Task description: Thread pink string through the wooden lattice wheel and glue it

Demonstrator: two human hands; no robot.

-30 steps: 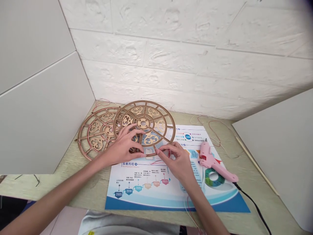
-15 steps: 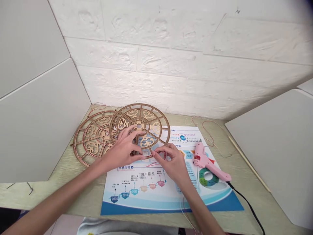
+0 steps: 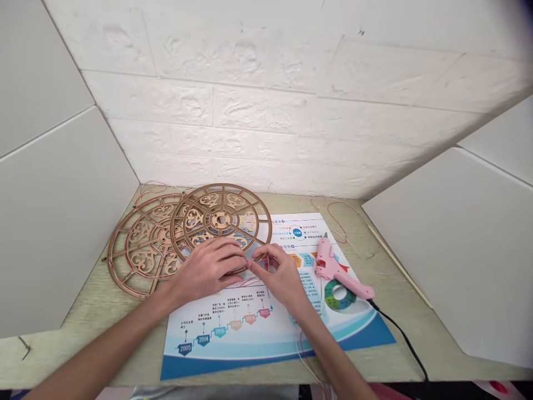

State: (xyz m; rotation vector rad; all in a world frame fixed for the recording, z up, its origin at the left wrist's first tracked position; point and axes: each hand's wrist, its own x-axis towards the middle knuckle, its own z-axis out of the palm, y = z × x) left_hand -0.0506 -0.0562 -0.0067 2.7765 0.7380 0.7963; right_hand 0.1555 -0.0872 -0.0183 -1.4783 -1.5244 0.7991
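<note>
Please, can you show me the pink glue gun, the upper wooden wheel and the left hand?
Pink glue gun (image 3: 328,265), head view, on its body.
Upper wooden wheel (image 3: 220,220), head view, on its central hub.
Left hand (image 3: 208,269), head view, on the back of the hand.

Left hand (image 3: 208,268), right hand (image 3: 280,276) close together

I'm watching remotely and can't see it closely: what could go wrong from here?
The thin red thread pinched by the right hand could snag or tangle. The pink glue gun points toward loose thread loops; if hot, it might melt them. The left hand grips the fretted wooden wheel, whose slim spokes could crack under pressure.
</note>
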